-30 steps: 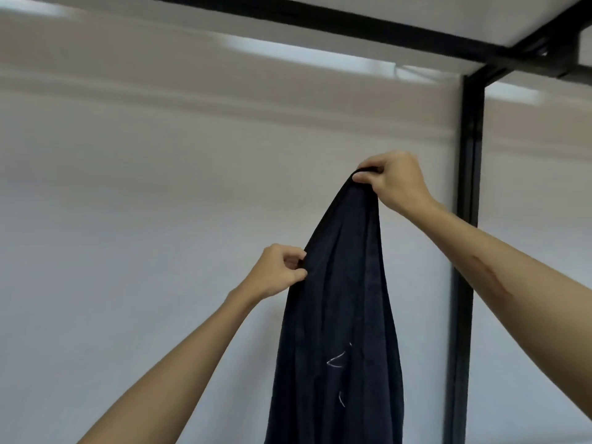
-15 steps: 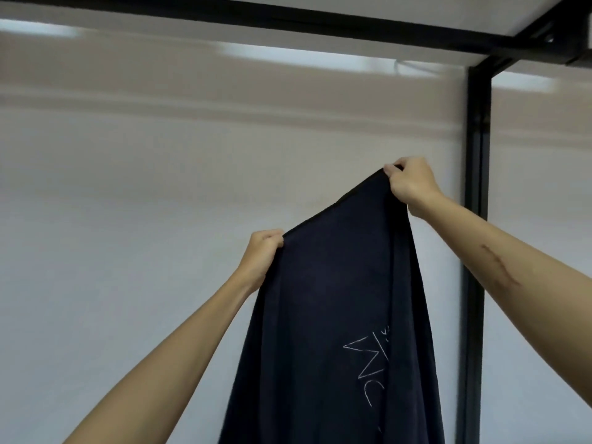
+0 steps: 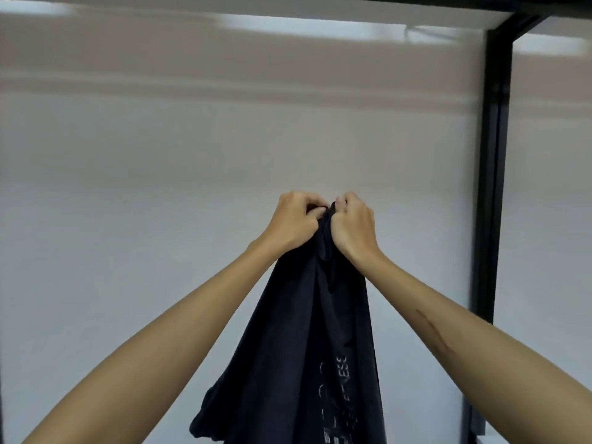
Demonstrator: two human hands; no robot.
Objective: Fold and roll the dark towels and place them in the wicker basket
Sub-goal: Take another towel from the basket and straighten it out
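Note:
A dark navy towel (image 3: 298, 354) with pale printed lettering hangs in the air in front of me, folded lengthwise and dropping out of the bottom of the view. My left hand (image 3: 294, 222) and my right hand (image 3: 352, 224) are raised side by side, almost touching. Each grips the towel's top edge, bunched between them. The wicker basket is not in view.
A pale wall (image 3: 144, 193) fills the view behind the towel. A black metal post (image 3: 491, 174) stands upright at the right and joins a black beam (image 3: 448, 3) along the top.
My hands held the towel's top edge spread apart, the right one higher. They have come together at the middle, so the towel now hangs doubled and narrow.

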